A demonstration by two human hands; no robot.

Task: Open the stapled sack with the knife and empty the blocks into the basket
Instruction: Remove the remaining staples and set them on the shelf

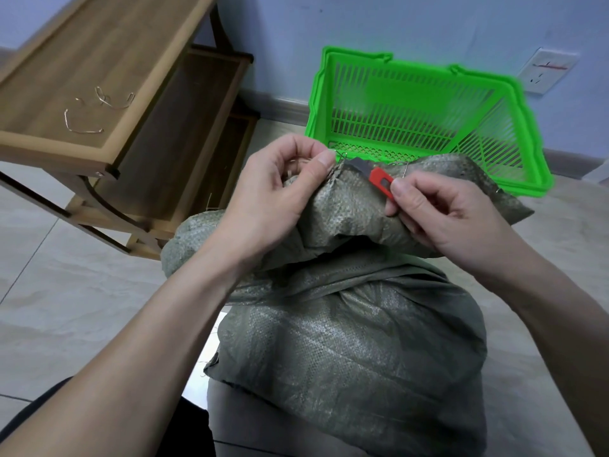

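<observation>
Sack (356,341): grey-green woven plastic, bulging, standing upright nearest the viewer, its top folded over toward the basket; blocks not visible inside
Left hand (280,192): fingers curled, thumb and forefinger pinching the folded top edge of the sack at its left end, beside a staple (342,156) in the seam
Right hand (438,212): fingers curled round the knife, thumb on top of the handle, resting on the sack's fold
Knife (375,176): red-handled utility cutter, grey blade extended leftward, tip at the seam just by the left thumb
Basket (425,94): bright green slatted plastic, on the floor just behind the sack, against the wall
Shelf unit (138,77): wooden, tiered, at far left; loose bent staples (99,110) lying on its top
Wall socket (543,70): white, on the blue wall, far right
</observation>
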